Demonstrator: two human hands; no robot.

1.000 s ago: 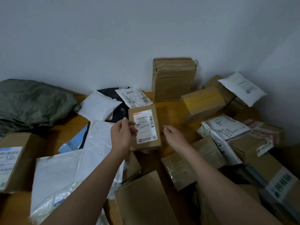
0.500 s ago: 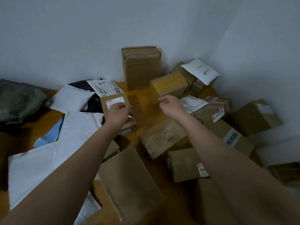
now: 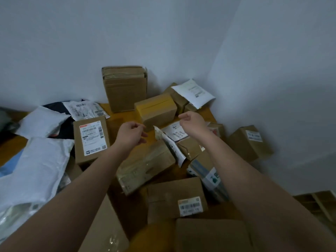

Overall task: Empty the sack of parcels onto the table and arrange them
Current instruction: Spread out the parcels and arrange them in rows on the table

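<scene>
Parcels cover the wooden table (image 3: 120, 122). A small brown box with a white label (image 3: 91, 140) lies left of my left hand (image 3: 131, 136), which hovers with loosely curled fingers and holds nothing. My right hand (image 3: 192, 123) hangs in the air above a white labelled mailer (image 3: 172, 132), fingers relaxed, empty. A yellow-taped box (image 3: 156, 110) sits just beyond both hands. A taped flat box (image 3: 143, 166) lies under my left forearm. The grey sack (image 3: 5, 119) shows only at the far left edge.
A tall box (image 3: 125, 88) leans on the back wall. White poly bags (image 3: 36, 164) pile at left. More boxes crowd the right corner, one (image 3: 251, 142) beside the right wall. Boxes (image 3: 174, 197) fill the near table.
My left hand let go of the small labelled box, which now lies on the table. Both hands moved right toward the corner pile, and my view swung right.
</scene>
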